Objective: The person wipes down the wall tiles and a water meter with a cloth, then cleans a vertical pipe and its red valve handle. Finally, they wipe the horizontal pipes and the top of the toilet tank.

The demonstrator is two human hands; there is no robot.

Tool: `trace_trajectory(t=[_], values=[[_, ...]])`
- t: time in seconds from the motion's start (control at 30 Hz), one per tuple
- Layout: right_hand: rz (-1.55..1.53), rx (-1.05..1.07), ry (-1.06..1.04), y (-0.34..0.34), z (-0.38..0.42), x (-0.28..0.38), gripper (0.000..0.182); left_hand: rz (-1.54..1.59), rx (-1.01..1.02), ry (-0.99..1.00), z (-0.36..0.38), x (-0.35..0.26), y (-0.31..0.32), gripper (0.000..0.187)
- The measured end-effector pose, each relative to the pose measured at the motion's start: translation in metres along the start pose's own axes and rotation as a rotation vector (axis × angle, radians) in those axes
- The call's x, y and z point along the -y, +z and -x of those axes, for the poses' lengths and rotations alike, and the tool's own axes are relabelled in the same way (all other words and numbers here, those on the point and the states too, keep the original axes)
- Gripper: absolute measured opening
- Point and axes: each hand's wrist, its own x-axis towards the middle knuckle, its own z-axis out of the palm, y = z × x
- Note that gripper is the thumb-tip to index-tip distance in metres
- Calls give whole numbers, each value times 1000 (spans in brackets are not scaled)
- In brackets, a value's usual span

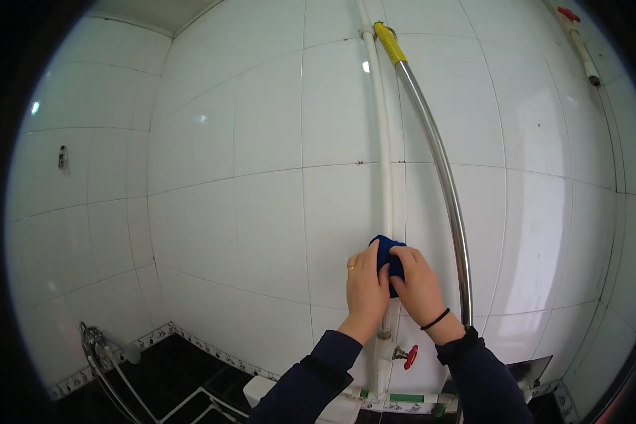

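Observation:
A blue cloth [390,258] is wrapped round the white vertical pipe [384,141] on the tiled wall. My left hand [366,286] presses the cloth from the left side, its fingers closed on it; a ring shows on one finger. From the right, my right hand [417,286] grips the same cloth, with a black band at the wrist. Below both hands, a red-handled valve [408,357] sticks out from the pipe. The part of the pipe behind the cloth is hidden.
A metal pole [442,162] with a yellow grip leans right of the pipe. Another red valve [568,14] is at upper right. Shower fittings [95,339] stand at lower left. A white tank [261,389] lies partly behind my left sleeve.

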Motion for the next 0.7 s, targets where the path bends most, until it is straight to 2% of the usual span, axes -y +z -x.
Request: trace_trajectory(t=[0.2, 0.7], values=[[-54, 43, 55, 5, 31, -2, 46, 51, 42, -112, 35, -3, -3, 47], [-118, 200, 139, 13, 94, -9, 47, 83, 144, -206, 100, 1, -9, 47]])
